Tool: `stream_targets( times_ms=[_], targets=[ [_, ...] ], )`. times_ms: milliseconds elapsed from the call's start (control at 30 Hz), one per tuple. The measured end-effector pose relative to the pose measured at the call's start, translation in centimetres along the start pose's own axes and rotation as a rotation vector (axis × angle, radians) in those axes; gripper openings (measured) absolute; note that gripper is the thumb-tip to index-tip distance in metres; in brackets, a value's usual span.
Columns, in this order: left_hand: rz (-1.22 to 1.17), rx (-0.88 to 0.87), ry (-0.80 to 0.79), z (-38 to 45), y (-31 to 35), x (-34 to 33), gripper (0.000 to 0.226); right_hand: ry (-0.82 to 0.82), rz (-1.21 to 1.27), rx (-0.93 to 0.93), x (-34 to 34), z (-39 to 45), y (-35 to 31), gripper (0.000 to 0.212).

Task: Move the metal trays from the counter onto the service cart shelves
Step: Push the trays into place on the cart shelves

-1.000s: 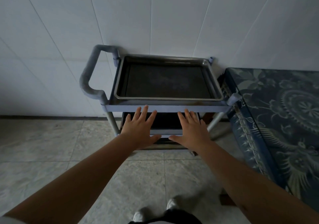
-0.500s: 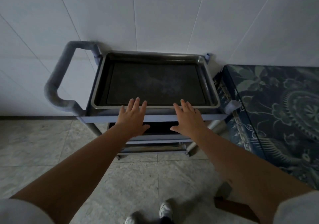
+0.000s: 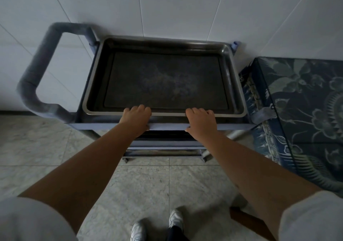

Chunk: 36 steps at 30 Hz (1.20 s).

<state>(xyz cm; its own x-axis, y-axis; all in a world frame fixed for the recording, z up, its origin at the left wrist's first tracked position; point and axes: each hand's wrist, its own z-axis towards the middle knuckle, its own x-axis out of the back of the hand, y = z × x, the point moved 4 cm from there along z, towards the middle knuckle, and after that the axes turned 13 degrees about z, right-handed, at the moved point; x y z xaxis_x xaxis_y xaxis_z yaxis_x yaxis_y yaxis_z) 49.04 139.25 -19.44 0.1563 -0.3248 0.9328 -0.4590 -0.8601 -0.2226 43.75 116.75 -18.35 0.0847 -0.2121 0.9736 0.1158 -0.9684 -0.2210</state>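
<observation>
A rectangular metal tray (image 3: 165,82) with a dark bottom lies on the top shelf of a blue-grey service cart (image 3: 104,126) standing against the white wall. My left hand (image 3: 136,119) rests on the tray's near rim left of centre, fingers curled over the edge. Right of centre on the same rim sits my right hand (image 3: 201,121), its fingers curled over too, thumb on the cart's front bar. The lower shelves are mostly hidden under the top shelf and my arms.
The cart's padded handle (image 3: 35,77) sticks out to the left. Close on the right stands a counter covered with blue patterned cloth (image 3: 304,110). Grey tiled floor (image 3: 46,148) and my shoes (image 3: 175,218) lie below.
Both hands moved up and forward from in front of the lower shelf to the tray's near rim, and the spread fingers curled over it. The view came closer to the cart.
</observation>
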Motion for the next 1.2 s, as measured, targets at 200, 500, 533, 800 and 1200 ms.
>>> stream_targets(
  times_ms=[200, 500, 533, 800, 1200],
  targets=[
    [-0.009, 0.034, 0.049, -0.4, 0.0, -0.4, 0.049, 0.050, -0.008, 0.008, -0.4, -0.3, 0.1, 0.049],
    [-0.048, 0.131, 0.212, -3.1, 1.4, -0.4, 0.028, 0.040, -0.043, -0.077, 0.2, -1.4, -0.9, 0.025],
    [-0.065, 0.139, 0.220, -3.3, 1.4, -0.3, 0.028, 0.029, -0.058, -0.094, 0.4, -1.4, -1.1, 0.022],
    [-0.041, 0.187, 0.210, -3.7, 1.5, -0.2, 0.024, -0.033, -0.140, -0.110, 0.9, -1.3, -2.6, 0.024],
    [-0.035, 0.112, 0.087, -6.3, 2.2, -1.5, 0.114, 0.156, 0.043, -0.130, -1.1, -3.9, -2.7, 0.061]
  ],
)
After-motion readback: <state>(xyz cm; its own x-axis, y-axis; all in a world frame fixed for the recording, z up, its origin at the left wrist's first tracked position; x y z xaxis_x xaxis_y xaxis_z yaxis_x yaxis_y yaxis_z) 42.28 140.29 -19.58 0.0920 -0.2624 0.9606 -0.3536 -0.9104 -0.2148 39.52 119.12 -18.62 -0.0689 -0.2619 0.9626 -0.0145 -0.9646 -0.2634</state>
